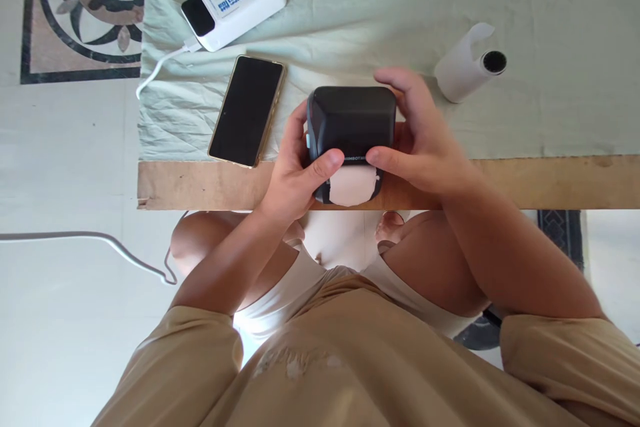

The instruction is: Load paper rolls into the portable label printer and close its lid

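At the desk (550, 180) edge: small black printer (351, 121) clasped between left hand (293, 170) and right hand (425, 140), thumbs by protruding paper (353, 185). Likely light, rigid, smooth; best gripped by flat sides. Spare roll (463, 67), phone (247, 110) nearby.

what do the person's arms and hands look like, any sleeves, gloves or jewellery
Both arms are bare from the short sleeves down. The left hand and right hand wear no gloves, and no rings, watch or bracelets show. The loose tan short-sleeved fabric shirt has wide sleeves ending above the elbows; a faint pale mark sits on its chest.
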